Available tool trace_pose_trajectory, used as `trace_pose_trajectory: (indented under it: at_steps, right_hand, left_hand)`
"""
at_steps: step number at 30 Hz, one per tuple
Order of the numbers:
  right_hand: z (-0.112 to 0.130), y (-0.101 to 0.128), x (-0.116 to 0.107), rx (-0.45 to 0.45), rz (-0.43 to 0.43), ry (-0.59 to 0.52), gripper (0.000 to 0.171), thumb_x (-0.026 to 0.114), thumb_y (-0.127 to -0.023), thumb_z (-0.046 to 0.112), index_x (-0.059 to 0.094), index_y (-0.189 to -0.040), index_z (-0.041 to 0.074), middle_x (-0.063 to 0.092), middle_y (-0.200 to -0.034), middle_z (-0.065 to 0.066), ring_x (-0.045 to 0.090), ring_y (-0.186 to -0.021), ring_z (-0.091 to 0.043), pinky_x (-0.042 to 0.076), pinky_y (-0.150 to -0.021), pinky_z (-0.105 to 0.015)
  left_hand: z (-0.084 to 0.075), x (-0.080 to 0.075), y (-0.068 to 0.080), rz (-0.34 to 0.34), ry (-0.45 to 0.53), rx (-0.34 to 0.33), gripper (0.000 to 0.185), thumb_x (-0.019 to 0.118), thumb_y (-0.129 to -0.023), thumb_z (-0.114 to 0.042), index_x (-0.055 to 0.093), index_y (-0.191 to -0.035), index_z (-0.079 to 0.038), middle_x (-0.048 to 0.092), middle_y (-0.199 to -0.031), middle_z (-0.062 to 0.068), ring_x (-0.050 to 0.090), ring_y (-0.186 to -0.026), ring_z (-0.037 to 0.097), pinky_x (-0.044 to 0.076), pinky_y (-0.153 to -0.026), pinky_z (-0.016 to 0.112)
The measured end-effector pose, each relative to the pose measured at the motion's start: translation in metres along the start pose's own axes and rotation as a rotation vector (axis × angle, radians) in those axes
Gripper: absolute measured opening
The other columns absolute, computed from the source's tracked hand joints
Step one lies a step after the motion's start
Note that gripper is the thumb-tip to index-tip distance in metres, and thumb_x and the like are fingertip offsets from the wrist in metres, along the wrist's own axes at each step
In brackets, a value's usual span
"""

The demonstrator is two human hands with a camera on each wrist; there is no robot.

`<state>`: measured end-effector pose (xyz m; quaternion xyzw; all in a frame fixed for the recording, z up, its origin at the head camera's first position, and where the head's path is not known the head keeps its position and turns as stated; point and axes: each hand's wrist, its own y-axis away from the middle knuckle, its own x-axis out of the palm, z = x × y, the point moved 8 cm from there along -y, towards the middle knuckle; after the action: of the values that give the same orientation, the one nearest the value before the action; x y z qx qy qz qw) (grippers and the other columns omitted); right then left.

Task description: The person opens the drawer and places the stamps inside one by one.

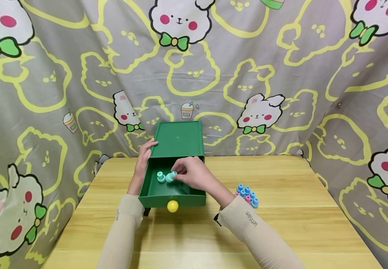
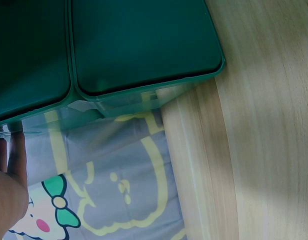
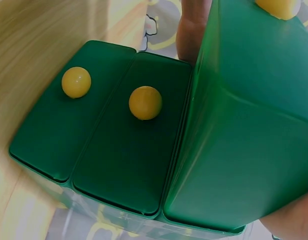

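Note:
A green drawer cabinet point(image 1: 178, 140) stands at the back of the table, its top drawer point(image 1: 154, 201) pulled out by a yellow knob's side. My left hand point(image 1: 142, 160) rests on the cabinet's left side with fingers extended; the left wrist view shows part of this hand point(image 2: 9, 190) against the clear side wall. Inside the drawer are two small teal pegs with stepped tops. One teal peg point(image 1: 161, 177) stands upright. The other teal peg point(image 1: 170, 177) is tilted beside it, pinched between thumb and fingers of my right hand point(image 1: 195, 173).
Right of the cabinet, several blue pegs point(image 1: 254, 203) and a few pink pegs point(image 1: 247, 199) stand grouped on the wooden table point(image 1: 281, 224). Two lower drawers point(image 3: 119, 155) are closed, each with a yellow knob point(image 3: 145, 103). A patterned curtain point(image 1: 220, 67) surrounds the table.

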<state>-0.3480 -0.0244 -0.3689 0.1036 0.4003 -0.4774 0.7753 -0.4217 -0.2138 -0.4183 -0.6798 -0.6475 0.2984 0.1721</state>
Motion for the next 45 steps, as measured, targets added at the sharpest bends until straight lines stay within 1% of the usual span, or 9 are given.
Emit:
trace_pose_trajectory:
  at_steps: [8,11,16,21,26,30,35,41,45]
  right_hand:
    - [0.0005,0.0007,0.0047,0.010,0.002,0.054,0.009,0.080,-0.091,0.012,0.077,-0.100,0.011,0.078,-0.094,0.000,0.072,-0.087,-0.010,0.057,-0.082,-0.028]
    - [0.0013,0.0011,0.0053,0.007,-0.004,0.081,0.009,0.080,-0.091,0.011,0.077,-0.099,0.011,0.078,-0.093,0.000,0.072,-0.087,-0.011,0.057,-0.082,-0.028]
    - [0.0007,0.0009,0.0061,0.015,0.001,0.114,0.009,0.080,-0.091,0.011,0.078,-0.099,0.011,0.078,-0.093,0.001,0.071,-0.087,-0.010,0.057,-0.082,-0.028]
    - [0.0015,0.0002,0.0061,0.008,0.000,0.142,0.010,0.080,-0.091,0.013,0.078,-0.101,0.012,0.078,-0.094,0.001,0.071,-0.089,-0.010,0.056,-0.083,-0.029]
    - [0.0023,0.0000,0.0063,-0.002,-0.009,0.162,0.012,0.078,-0.093,0.016,0.079,-0.104,0.013,0.078,-0.097,0.001,0.072,-0.093,-0.012,0.056,-0.085,-0.032]
    - [0.0025,0.0001,0.0072,-0.004,-0.004,0.162,0.015,0.077,-0.094,0.017,0.079,-0.108,0.012,0.079,-0.101,0.000,0.072,-0.096,-0.014,0.057,-0.088,-0.035]
    - [0.0041,-0.0006,0.0086,-0.021,0.002,0.186,0.017,0.076,-0.095,0.020,0.079,-0.111,0.015,0.079,-0.103,0.002,0.071,-0.098,-0.013,0.056,-0.088,-0.034]
    - [0.0063,0.0000,0.0095,-0.031,0.015,0.210,0.018,0.076,-0.096,0.024,0.079,-0.112,0.018,0.078,-0.104,0.004,0.071,-0.098,-0.013,0.056,-0.086,-0.033]
    - [0.0070,0.0007,0.0106,-0.027,0.033,0.214,0.020,0.075,-0.096,0.026,0.079,-0.115,0.019,0.078,-0.105,0.005,0.071,-0.100,-0.013,0.056,-0.087,-0.033]
  left_hand:
    - [0.0025,-0.0005,0.0025,-0.005,0.011,-0.025,0.044,0.031,-0.108,-0.012,0.050,-0.141,0.011,0.035,-0.162,0.026,0.026,-0.153,0.037,0.011,-0.125,0.053]
    - [0.0022,-0.0003,0.0021,-0.002,0.010,-0.020,0.044,0.031,-0.108,-0.012,0.050,-0.140,0.012,0.034,-0.162,0.027,0.026,-0.153,0.037,0.007,-0.125,0.055]
    - [0.0012,0.0000,0.0012,0.000,-0.008,0.006,0.044,0.030,-0.107,-0.010,0.050,-0.139,0.013,0.035,-0.161,0.029,0.025,-0.152,0.043,-0.004,-0.127,0.055]
    - [0.0033,0.0007,0.0021,0.001,0.009,-0.025,0.045,0.030,-0.108,-0.013,0.051,-0.141,0.010,0.035,-0.163,0.024,0.025,-0.153,0.039,0.005,-0.126,0.054]
    - [0.0016,0.0010,0.0013,0.001,0.017,-0.019,0.045,0.030,-0.108,-0.012,0.050,-0.140,0.012,0.035,-0.162,0.026,0.026,-0.153,0.039,0.012,-0.124,0.053]
    - [0.0021,0.0012,0.0028,0.004,0.018,-0.047,0.046,0.030,-0.108,-0.015,0.050,-0.142,0.009,0.034,-0.164,0.022,0.026,-0.153,0.035,0.013,-0.124,0.056]
    - [0.0042,0.0008,0.0045,0.005,0.016,-0.075,0.047,0.030,-0.109,-0.018,0.049,-0.145,0.006,0.033,-0.166,0.018,0.024,-0.154,0.033,0.012,-0.123,0.061]
    - [0.0032,0.0005,0.0036,0.002,0.012,-0.063,0.047,0.030,-0.109,-0.017,0.049,-0.144,0.007,0.032,-0.165,0.022,0.023,-0.154,0.035,0.012,-0.123,0.060]
    - [0.0020,0.0006,0.0026,0.002,0.026,-0.046,0.047,0.029,-0.108,-0.015,0.049,-0.142,0.010,0.031,-0.164,0.027,0.024,-0.154,0.036,0.013,-0.123,0.058]
